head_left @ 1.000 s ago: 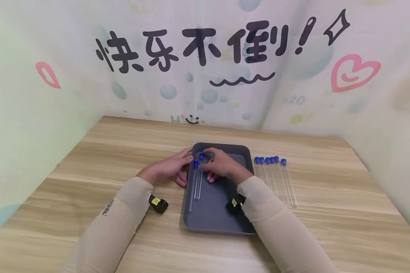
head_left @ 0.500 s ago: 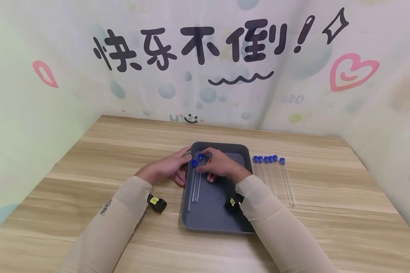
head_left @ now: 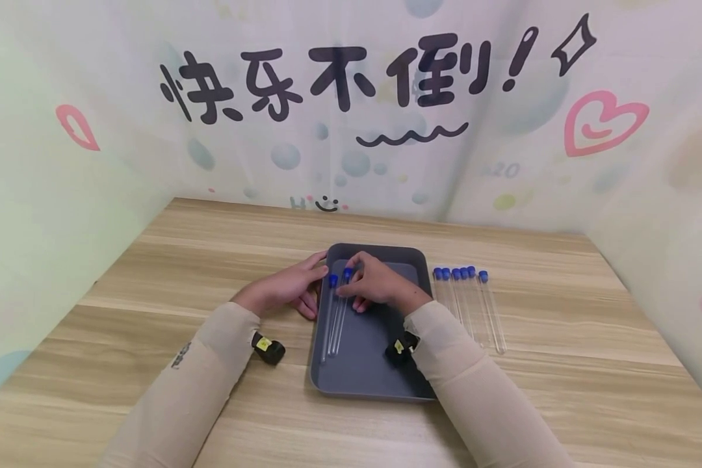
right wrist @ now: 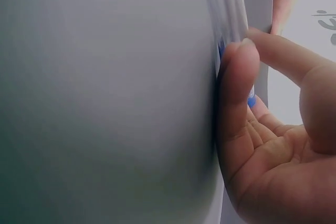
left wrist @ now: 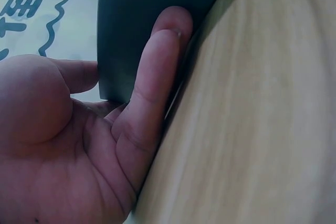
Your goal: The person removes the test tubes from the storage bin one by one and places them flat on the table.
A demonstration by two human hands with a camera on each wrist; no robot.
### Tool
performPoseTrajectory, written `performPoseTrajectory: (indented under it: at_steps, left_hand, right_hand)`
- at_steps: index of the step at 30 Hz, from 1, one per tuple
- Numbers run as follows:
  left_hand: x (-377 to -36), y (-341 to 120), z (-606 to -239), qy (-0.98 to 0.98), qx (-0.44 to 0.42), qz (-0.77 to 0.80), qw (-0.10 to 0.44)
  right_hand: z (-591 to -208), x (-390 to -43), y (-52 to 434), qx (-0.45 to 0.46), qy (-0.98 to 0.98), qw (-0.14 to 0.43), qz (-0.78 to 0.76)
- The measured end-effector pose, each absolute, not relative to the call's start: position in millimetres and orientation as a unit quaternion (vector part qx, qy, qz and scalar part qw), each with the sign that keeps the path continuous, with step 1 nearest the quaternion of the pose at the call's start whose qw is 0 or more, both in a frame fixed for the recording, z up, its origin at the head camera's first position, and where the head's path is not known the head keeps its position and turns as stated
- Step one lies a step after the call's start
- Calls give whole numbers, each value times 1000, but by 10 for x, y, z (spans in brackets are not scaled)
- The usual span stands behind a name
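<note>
My right hand reaches over the grey tray and pinches a clear test tube with a blue cap between thumb and fingers. Whether a second tube lies against it in that grip, I cannot tell. Just left of it, along the tray's left wall, lies another blue-capped test tube. In the right wrist view, the thumb covers part of the tubes. My left hand rests against the tray's left side. The left wrist view has its straight fingers along the outer wall, the thumb touching the edge.
Several more blue-capped test tubes lie side by side on the wooden table, right of the tray and partly behind the right forearm. A printed cloth hangs behind the table. Each wrist carries a small black camera.
The tube in my right hand has come slightly toward me, its lower end now nearer the end of the tube beside it. My left hand stays at the tray's side.
</note>
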State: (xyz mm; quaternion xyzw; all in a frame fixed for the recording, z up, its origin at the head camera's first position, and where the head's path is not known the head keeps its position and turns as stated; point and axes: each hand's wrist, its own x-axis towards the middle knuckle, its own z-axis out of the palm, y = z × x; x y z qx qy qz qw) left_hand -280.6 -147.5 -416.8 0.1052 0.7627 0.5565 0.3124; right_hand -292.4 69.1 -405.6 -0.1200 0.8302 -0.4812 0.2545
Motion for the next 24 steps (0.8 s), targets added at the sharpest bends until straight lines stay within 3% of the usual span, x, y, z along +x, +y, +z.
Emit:
performPoseTrajectory:
  at_steps: [24]
  left_hand:
    - [-2792, -1460, -4134, 770, 105, 549, 309]
  right_hand:
    - [-4023, -2888, 748, -128, 794, 260, -534]
